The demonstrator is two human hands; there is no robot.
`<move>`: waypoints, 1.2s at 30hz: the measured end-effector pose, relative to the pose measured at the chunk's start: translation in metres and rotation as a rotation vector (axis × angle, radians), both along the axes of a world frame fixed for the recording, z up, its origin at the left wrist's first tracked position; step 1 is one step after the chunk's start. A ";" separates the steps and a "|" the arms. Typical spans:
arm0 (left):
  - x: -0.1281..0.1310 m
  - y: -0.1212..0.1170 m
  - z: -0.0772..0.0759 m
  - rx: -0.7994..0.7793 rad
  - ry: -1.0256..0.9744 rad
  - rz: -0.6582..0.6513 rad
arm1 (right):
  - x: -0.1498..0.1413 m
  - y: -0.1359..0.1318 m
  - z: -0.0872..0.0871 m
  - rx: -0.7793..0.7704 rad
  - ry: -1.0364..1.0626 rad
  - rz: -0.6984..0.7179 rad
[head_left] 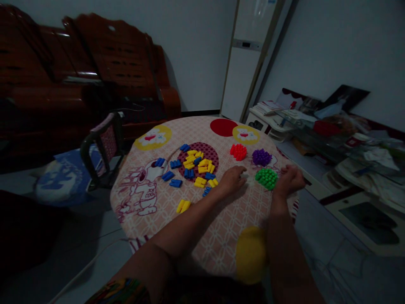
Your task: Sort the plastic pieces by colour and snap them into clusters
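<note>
My left hand (233,179) rests low over the round table, its fingers reaching right with the tips apart and nothing visible in them. Just right of it lies a tight cluster of small green pieces (266,179). Beyond that cluster's right edge, my right hand (289,179) is closed, and whatever its fingers may hold is hidden. Farther back sit a cluster of red pieces (238,152) and one of purple pieces (261,157). Left of my left hand, small yellow pieces (190,162) and blue pieces (176,183) lie scattered, many side by side in small groups.
A patterned cloth (205,228) covers the table. At the left stands a folding chair (101,147), with a wooden sofa (120,63) behind. A cluttered glass-topped cabinet (319,139) runs along the right. A white upright appliance (245,63) stands at the back.
</note>
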State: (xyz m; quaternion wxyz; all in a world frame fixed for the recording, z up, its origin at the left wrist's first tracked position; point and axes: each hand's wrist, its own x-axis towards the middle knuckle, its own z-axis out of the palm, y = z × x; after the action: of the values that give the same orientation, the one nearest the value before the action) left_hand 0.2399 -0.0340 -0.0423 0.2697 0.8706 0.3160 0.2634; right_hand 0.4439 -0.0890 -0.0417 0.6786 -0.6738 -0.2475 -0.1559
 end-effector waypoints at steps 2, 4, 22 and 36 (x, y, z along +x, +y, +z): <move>-0.015 0.012 0.006 0.007 0.022 0.084 | -0.025 -0.002 0.004 -0.050 -0.065 0.171; -0.030 0.024 0.012 0.009 0.060 0.194 | -0.050 0.000 0.006 -0.181 -0.139 0.416; -0.102 0.060 0.032 -0.051 0.438 0.573 | -0.104 0.041 -0.039 -0.625 -0.533 0.772; -0.065 0.032 0.026 0.026 0.260 0.295 | -0.105 0.031 -0.031 -0.486 -0.366 0.809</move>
State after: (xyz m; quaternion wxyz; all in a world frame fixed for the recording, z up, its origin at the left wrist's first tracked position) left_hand 0.1750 -0.0016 -0.0166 0.1739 0.8448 0.4692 0.1895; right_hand 0.3385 -0.0581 -0.0729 0.4536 -0.6240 -0.6328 0.0663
